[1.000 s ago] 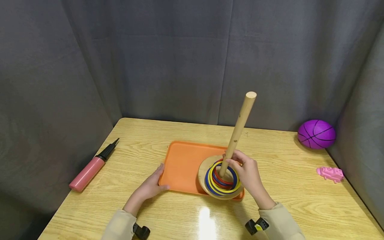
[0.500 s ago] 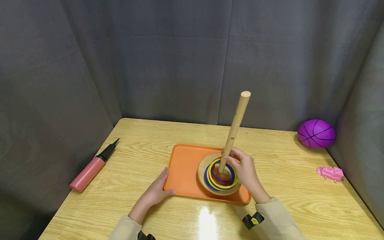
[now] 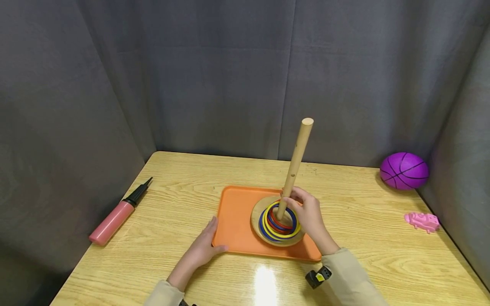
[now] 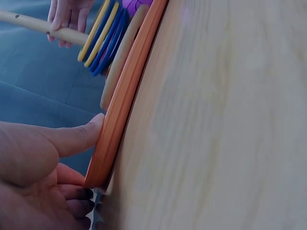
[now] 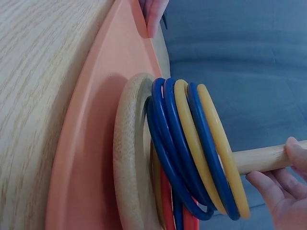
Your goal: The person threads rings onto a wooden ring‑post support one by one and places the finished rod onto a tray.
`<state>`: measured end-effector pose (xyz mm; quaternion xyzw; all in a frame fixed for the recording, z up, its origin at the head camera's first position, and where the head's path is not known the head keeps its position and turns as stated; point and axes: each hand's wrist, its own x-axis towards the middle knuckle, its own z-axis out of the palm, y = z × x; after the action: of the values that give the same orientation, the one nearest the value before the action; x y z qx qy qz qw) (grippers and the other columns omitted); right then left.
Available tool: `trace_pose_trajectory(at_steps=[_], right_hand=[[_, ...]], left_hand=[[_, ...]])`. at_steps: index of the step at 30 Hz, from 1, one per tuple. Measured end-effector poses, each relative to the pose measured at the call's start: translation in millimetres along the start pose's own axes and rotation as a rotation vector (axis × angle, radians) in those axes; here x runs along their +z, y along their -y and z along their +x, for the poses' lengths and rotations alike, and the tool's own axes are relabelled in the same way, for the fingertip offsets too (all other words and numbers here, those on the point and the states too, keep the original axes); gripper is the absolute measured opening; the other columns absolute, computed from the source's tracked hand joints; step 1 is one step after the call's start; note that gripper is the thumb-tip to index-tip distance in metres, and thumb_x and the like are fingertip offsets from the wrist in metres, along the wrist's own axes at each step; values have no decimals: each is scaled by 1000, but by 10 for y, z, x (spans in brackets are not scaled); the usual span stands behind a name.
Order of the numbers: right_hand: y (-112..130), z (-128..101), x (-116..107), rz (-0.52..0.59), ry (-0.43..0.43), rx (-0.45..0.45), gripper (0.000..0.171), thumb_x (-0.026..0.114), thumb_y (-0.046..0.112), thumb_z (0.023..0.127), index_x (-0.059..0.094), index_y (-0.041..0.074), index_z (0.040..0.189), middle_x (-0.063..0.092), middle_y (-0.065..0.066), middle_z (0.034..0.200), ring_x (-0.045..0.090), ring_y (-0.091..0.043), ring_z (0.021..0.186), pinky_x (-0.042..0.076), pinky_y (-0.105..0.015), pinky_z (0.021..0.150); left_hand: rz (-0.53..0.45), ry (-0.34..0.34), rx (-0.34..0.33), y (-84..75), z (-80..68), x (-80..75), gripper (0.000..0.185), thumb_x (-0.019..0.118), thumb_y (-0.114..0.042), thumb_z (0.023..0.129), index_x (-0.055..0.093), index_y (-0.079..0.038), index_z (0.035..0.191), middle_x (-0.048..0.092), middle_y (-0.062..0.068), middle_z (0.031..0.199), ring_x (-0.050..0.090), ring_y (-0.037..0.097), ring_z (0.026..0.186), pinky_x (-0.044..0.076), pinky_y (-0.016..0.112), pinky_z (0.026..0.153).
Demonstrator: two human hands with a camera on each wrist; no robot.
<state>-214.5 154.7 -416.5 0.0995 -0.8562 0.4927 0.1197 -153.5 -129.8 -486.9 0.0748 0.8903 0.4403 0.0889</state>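
Observation:
In the head view, a wooden ring-toss stand, with its round base over the orange tray, leans slightly right. Several blue, yellow and red rings lie loosely stacked around the foot of its post. My right hand pinches the post low down, just above the rings, between thumb and fingers. At the tray's near left corner, my left hand grips the edge. The left wrist view shows its thumb on the rim and its fingers around the corner.
A pink hand pump with a black nozzle lies at the table's left. Toward the back right sits a purple ball, with a small pink toy in front of it. Grey curtains stand behind the wooden table.
The tray has slid right with my left hand on it. My right hand has shifted the stand slightly left, so its base now lies further inside the tray's outline.

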Motion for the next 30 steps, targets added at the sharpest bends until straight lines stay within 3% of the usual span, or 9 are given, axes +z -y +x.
trace_pose_trajectory(at_steps=[20,30], right_hand=[[-145,5,72,-114,-23,-78,20,70,12,87,74,6,106,75,-11,94,72,-28,94,59,-39,75],[-200,6,83,-102,-22,-54,22,69,15,87,75,8,107,76,-12,97,72,-27,90,60,-33,72]], left_hand=[[4,-2,26,-14,-7,28,87,72,-18,87,18,6,152,13,23,160,13,42,148,16,60,118],[2,5,25,10,1,31,88,71,-18,87,16,6,152,11,22,161,11,42,149,16,61,118]])
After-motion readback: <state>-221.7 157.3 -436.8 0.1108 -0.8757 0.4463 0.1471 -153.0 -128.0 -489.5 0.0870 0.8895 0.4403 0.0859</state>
